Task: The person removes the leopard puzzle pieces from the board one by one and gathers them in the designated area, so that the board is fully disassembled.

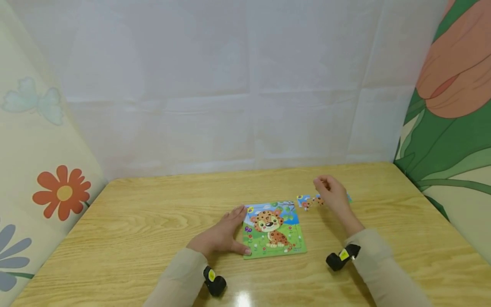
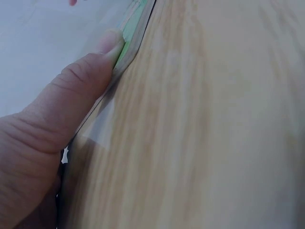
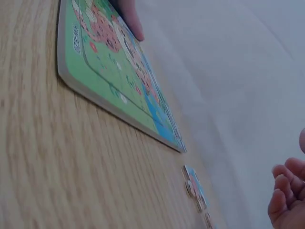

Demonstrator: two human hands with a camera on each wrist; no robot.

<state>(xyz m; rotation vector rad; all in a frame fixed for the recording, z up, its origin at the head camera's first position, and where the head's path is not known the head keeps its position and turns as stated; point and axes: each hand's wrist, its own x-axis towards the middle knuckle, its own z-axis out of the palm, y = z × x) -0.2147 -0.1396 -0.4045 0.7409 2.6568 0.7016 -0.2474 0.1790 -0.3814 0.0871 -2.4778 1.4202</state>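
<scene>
A square picture puzzle board (image 1: 274, 230) with a spotted leopard cub on grass lies on the table. My left hand (image 1: 222, 232) spans its left side, thumb (image 2: 90, 71) on the near corner and a finger showing at the far edge in the right wrist view. Beyond the board's far right corner lie loose puzzle pieces (image 1: 308, 201), blue with orange spots; they show edge-on as small pieces (image 3: 194, 187) in the right wrist view. My right hand (image 1: 331, 194) is raised over them, fingers loosely curled with nothing showing between them, and covers part of them.
The wooden table (image 1: 145, 238) carries the board and pieces. White cloth (image 1: 192, 85) hangs behind its far edge. Floral panels (image 1: 452, 140) stand at both sides. Each wrist wears a black camera (image 1: 341, 258) over a beige sleeve.
</scene>
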